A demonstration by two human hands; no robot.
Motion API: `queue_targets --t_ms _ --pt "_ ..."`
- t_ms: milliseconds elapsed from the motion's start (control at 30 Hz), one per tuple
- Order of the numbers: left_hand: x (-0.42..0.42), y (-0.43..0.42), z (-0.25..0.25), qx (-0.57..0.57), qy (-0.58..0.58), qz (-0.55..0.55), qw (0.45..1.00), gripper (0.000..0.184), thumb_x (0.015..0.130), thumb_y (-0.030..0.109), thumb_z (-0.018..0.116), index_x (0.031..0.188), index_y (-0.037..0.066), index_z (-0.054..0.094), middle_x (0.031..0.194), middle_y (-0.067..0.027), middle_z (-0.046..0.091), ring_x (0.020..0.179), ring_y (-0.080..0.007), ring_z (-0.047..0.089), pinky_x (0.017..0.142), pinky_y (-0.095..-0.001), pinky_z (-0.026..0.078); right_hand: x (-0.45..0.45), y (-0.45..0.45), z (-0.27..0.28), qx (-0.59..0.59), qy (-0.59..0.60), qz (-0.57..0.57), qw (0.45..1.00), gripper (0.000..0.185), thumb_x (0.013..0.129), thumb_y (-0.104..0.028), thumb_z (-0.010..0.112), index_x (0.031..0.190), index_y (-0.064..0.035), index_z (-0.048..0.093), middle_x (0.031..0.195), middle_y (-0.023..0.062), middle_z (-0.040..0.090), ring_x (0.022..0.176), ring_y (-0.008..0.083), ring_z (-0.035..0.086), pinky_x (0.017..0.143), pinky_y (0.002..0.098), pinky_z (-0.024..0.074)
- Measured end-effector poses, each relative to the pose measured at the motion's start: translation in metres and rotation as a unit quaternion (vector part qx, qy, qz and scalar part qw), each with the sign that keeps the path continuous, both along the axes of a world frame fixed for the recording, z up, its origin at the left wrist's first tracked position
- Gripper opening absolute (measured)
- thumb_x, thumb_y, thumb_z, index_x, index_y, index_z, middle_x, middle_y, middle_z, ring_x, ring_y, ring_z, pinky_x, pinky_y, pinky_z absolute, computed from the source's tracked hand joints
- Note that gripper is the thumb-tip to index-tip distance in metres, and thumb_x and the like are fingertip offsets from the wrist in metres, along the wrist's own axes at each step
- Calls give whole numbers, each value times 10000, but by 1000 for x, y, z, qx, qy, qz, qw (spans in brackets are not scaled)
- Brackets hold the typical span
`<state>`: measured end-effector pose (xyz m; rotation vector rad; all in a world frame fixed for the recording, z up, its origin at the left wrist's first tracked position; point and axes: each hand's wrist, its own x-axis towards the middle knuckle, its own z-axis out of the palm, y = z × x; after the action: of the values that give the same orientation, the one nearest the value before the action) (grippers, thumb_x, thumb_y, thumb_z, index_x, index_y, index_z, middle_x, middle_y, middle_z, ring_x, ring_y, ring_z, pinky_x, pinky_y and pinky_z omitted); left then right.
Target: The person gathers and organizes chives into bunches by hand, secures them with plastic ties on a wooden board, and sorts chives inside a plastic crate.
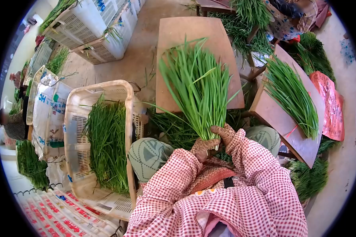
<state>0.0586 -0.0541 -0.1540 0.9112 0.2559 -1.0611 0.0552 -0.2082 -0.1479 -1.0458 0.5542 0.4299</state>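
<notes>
A bunch of garlic chives (199,85) fans out across a small wooden table (180,29), leaves pointing away from me and pale stem ends near my lap. My left hand (205,148), in a soiled brownish glove, is wrapped round the stem ends. Gloved the same way, my right hand (223,133) grips the stems from the other side, just above the left. Both hands are closed, and the inner fingers are partly hidden by the stems. Loose chives lie under the table and between my knees.
A white plastic crate (131,114) holding chives stands to my left. Stacked crates (81,27) are at the upper left. On the right, a second table (261,103) carries another chive bunch (294,98). A red plastic bag (330,104) lies beyond it. Another person (300,15) sits at the upper right.
</notes>
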Motion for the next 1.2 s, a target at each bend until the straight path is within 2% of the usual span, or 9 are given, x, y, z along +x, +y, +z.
queue_targets --t_ms 300,400,500,633,767,900,967,1133,1200 --pt "2 -1 4 -84 105 15 991 333 766 73 639 1090 71 561 994 -91 585 894 -225 584 688 -322 499 11 -6 42 13 0 110 994 592 745 -343 705 1219 -80 467 1129 132 548 893 246 587 700 410 508" --pt "5 -7 4 -4 133 39 990 170 762 88 653 910 7 633 901 -92 610 803 -198 579 616 -310 478 15 -2 40 -127 84 115 982 682 714 -448 703 1221 -57 469 1119 139 560 922 258 583 711 398 503" --pt "3 -12 -4 35 -21 53 998 170 770 75 650 916 -8 623 862 -106 613 754 -180 570 568 -300 458 4 -26 9 -485 48 169 857 733 731 -484 672 1263 -43 426 1162 149 538 982 288 558 817 413 463" --pt "8 -18 -20 -19 -23 78 997 217 789 75 638 984 -3 584 862 -107 614 771 -179 571 567 -286 456 -9 -19 71 -410 -157 -78 895 260 823 -272 641 904 -43 547 810 54 574 771 165 545 693 297 469" --pt "11 -37 -3 122 -168 39 977 307 852 87 541 1129 -21 464 1021 -150 585 900 -234 581 732 -312 504 6 20 103 -492 -188 104 844 239 824 -216 620 996 -63 556 925 83 606 836 198 588 728 301 498" --pt "18 -34 48 129 -65 84 986 549 770 0 615 1261 39 374 1192 -129 494 1073 -252 509 880 -341 479 33 34 107 -572 -136 195 785 279 799 -216 644 1005 -47 560 874 76 605 781 174 572 681 304 469" --pt "18 -31 52 143 -57 80 985 586 779 -1 606 1298 48 340 1208 -146 489 1052 -261 525 847 -348 498 36 31 102 -575 -129 219 777 341 787 -247 658 1027 -28 554 856 91 610 773 191 577 687 318 466" --pt "12 -27 42 99 -59 96 989 571 800 -15 553 1314 50 314 1054 -198 555 841 -260 602 562 -319 501 31 29 80 -441 -160 75 880 246 860 -199 595 985 11 567 814 50 597 698 108 550 622 271 458" --pt "13 -25 39 75 -46 97 991 581 781 -30 561 1305 43 323 1004 -197 564 803 -261 601 536 -312 473 31 30 87 -414 -121 76 899 292 853 -221 595 1045 -4 564 905 87 611 808 151 573 711 284 459"
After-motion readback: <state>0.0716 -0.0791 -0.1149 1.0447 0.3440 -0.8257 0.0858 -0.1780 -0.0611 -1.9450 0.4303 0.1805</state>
